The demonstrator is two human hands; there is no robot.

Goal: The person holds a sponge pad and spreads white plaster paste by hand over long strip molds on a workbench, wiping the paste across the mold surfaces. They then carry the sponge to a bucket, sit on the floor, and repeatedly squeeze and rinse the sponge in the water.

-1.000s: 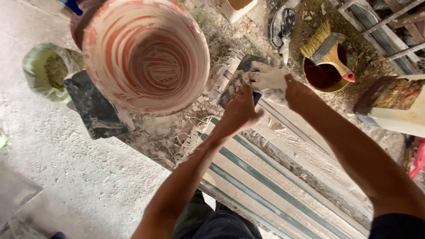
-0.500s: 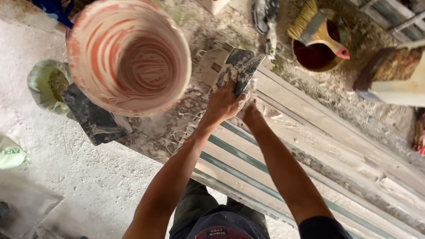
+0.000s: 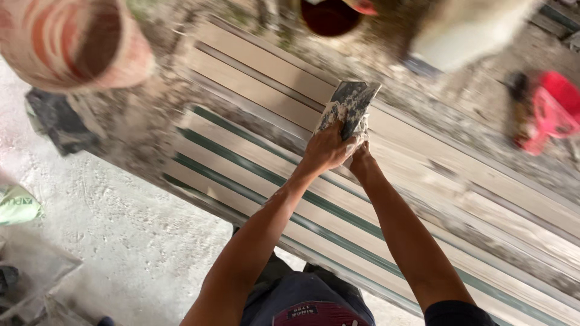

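Both of my hands grip a flat metal trowel (image 3: pixel 353 101), its blade smeared with grey mortar and pointing away from me. My left hand (image 3: pixel 323 150) wraps the near end of it from the left. My right hand (image 3: pixel 361 151) sits just beside and partly under it, mostly hidden by the left hand and the blade. The trowel is held over long beige tile strips (image 3: pixel 423 181) with dark green stripes, laid side by side on the ground.
A large red-and-white streaked bucket (image 3: pixel 72 42) stands at the upper left, a dark red pot (image 3: pixel 329 15) at the top, a red tool (image 3: pixel 547 111) at the right. Dark plastic (image 3: pixel 57 121) and a green bag (image 3: pixel 18 205) lie on the concrete floor at left.
The view has swung right and down; the bucket slid to the upper left. My hands with the trowel have moved from beside the bucket to over the tile strips.
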